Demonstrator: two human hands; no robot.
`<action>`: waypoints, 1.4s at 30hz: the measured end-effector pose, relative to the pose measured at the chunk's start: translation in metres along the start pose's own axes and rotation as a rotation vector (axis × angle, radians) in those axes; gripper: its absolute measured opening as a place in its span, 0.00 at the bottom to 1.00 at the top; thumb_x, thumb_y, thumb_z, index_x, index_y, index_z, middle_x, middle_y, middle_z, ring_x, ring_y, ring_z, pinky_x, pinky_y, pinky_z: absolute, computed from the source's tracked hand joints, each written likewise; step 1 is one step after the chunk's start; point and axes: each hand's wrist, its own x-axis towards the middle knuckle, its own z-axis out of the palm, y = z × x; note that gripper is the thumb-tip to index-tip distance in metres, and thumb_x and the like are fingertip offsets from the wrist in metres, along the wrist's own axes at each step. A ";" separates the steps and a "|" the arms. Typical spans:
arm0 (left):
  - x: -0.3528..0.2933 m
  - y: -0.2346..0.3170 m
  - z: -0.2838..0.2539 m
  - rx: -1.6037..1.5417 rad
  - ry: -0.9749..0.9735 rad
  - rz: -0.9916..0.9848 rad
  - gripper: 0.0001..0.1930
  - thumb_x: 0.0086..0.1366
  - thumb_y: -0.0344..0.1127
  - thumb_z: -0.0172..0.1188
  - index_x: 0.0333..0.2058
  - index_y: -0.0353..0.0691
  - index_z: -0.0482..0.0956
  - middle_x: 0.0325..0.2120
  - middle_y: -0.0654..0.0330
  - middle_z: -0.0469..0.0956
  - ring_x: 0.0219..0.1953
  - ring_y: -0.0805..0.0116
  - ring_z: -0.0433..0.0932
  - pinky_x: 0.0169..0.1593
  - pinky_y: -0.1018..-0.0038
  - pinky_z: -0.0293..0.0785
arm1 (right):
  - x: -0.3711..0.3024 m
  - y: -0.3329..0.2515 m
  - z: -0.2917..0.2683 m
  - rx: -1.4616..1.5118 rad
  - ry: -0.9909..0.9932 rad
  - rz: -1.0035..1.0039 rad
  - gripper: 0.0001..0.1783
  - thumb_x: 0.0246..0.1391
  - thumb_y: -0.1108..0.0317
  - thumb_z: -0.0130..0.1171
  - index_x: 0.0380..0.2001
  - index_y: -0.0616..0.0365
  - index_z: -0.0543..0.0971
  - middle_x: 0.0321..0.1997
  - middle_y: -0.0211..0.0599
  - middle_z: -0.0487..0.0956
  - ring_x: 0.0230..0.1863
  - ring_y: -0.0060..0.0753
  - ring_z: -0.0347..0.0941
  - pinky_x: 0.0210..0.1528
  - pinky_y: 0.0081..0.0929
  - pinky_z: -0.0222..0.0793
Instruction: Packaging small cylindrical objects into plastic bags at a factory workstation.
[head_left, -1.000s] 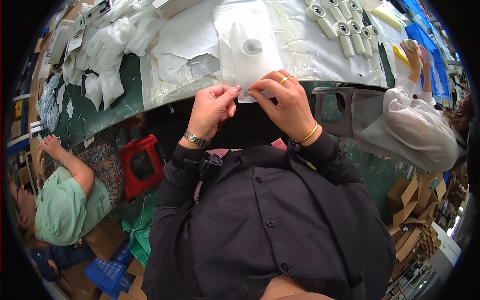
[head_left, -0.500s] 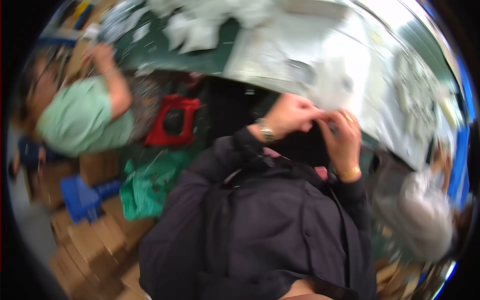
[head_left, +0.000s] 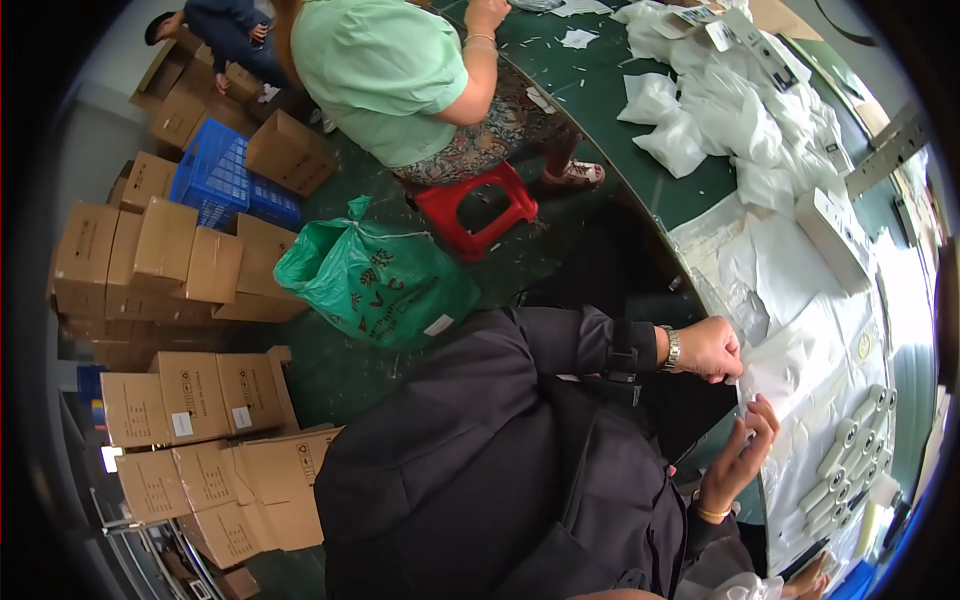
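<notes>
My left hand [head_left: 708, 350], with a metal watch at its wrist, is closed at the table's front edge. Its fingertips meet beside a white plastic bag [head_left: 790, 365]; whether they pinch anything is too small to tell. Just nearer to me, my right hand [head_left: 742, 455] has its fingers apart and shows nothing in its grasp. A gold-coloured bracelet circles that wrist. Beyond the hands, white plastic sheets [head_left: 765, 265] cover part of the table. Several white parts with round dark lenses [head_left: 850, 455] lie in rows to the right.
Filled white bags [head_left: 700, 120] and a white box [head_left: 835, 240] lie on the green table [head_left: 590, 75]. A co-worker in a light green top [head_left: 380, 80] sits on a red stool [head_left: 480, 215]. Left stand a green sack [head_left: 385, 290], blue crate [head_left: 212, 170] and cardboard boxes [head_left: 190, 400].
The view has swung left, showing more of the boxes and sack. My hands, fingertips together before, are now apart, and the right fingers have opened.
</notes>
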 end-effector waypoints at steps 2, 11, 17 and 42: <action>0.006 0.003 0.000 0.021 -0.054 -0.038 0.09 0.63 0.31 0.68 0.26 0.33 0.83 0.17 0.62 0.80 0.18 0.78 0.76 0.24 0.77 0.69 | -0.013 0.003 -0.001 0.400 0.278 0.185 0.04 0.75 0.71 0.52 0.42 0.59 0.73 0.35 0.35 0.75 0.36 0.30 0.72 0.45 0.31 0.69; -0.029 0.057 -0.039 0.153 -0.107 -0.211 0.10 0.73 0.39 0.63 0.38 0.37 0.84 0.21 0.68 0.77 0.19 0.84 0.67 0.22 0.83 0.58 | -0.044 0.040 -0.076 -0.215 0.570 0.532 0.08 0.72 0.68 0.61 0.44 0.61 0.83 0.27 0.24 0.77 0.30 0.19 0.69 0.36 0.20 0.65; -0.023 0.050 -0.056 0.297 -0.046 0.079 0.07 0.70 0.34 0.65 0.44 0.39 0.84 0.26 0.66 0.82 0.25 0.79 0.74 0.28 0.81 0.65 | -0.053 0.031 -0.062 -0.630 0.320 0.235 0.18 0.55 0.72 0.74 0.49 0.53 0.85 0.37 0.29 0.83 0.50 0.37 0.78 0.60 0.36 0.64; 0.041 0.043 0.013 0.877 0.271 0.783 0.10 0.64 0.39 0.72 0.25 0.45 0.85 0.27 0.68 0.84 0.48 0.68 0.82 0.59 0.63 0.56 | 0.030 0.045 0.003 -0.037 0.406 0.428 0.11 0.64 0.67 0.68 0.31 0.64 0.83 0.22 0.32 0.80 0.24 0.21 0.70 0.30 0.24 0.63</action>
